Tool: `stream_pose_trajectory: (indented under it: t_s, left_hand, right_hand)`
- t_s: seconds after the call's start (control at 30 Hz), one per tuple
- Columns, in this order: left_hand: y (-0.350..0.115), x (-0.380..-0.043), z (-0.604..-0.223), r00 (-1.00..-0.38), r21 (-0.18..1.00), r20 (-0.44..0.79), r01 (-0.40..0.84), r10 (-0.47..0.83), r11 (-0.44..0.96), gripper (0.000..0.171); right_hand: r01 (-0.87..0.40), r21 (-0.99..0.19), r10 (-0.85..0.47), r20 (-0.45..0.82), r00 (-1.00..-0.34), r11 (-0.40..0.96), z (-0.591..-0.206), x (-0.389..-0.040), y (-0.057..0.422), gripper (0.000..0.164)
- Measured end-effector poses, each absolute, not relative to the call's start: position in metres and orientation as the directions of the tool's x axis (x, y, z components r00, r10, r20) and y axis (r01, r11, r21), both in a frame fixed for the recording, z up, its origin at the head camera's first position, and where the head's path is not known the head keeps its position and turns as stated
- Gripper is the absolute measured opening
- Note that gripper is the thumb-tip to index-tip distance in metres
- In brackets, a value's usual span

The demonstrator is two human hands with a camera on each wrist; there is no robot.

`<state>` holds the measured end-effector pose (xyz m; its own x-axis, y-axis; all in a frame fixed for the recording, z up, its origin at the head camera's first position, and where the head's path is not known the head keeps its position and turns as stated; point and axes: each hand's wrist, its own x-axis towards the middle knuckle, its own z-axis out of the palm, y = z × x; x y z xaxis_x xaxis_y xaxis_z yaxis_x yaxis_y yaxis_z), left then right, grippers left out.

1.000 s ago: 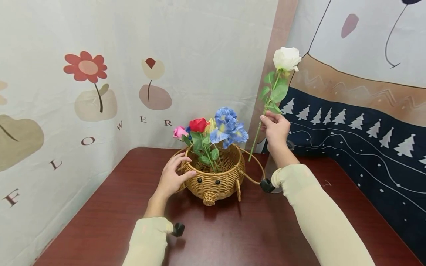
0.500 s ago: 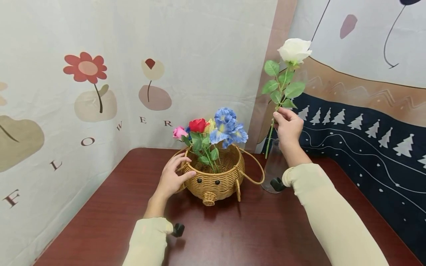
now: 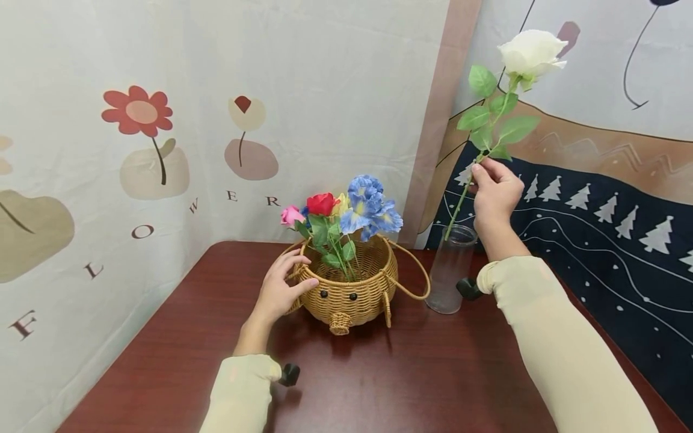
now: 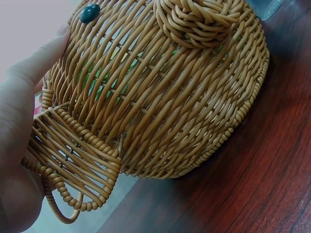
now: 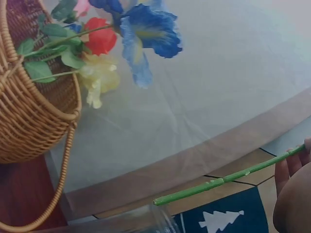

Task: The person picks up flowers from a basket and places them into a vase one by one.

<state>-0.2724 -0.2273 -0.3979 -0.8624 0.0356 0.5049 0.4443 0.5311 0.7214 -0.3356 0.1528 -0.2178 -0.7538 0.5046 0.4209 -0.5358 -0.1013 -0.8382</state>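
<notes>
1. Dark-red wooden table lies below the left hand and right hand, well apart.
2. Left grips a tan wicker basket of multicoloured flowers.
3. Right pinches a green-stemmed white rose, stem tip near the clear cylindrical vase below.

Both sleeves are pale cream, with black wrist cameras.

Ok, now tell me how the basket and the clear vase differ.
The basket is tan, woven and round-bellied; the vase is see-through and narrower. The basket has eyes and a snout; the vase is plain. The left hand holds the basket; no hand holds the vase. Both stand upright on the table.
</notes>
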Motion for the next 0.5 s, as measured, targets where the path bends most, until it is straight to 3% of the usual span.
stream_pose_trajectory:
  t_s: [0.37, 0.5]
  left_hand:
    - [-0.228, -0.271, -0.397, -0.856, 0.727, 0.516, 0.461, 0.038, 0.510, 0.043]
    - [-0.227, -0.270, -0.397, -0.860, 0.730, 0.509, 0.454, 0.038, 0.511, 0.042]
  right_hand:
    - [-0.490, -0.872, 0.525, 0.418, -0.741, 0.003, -0.223, -0.335, 0.164, 0.022]
    - [-0.495, -0.869, 0.544, 0.421, -0.726, 0.013, -0.241, -0.338, 0.167, 0.011]
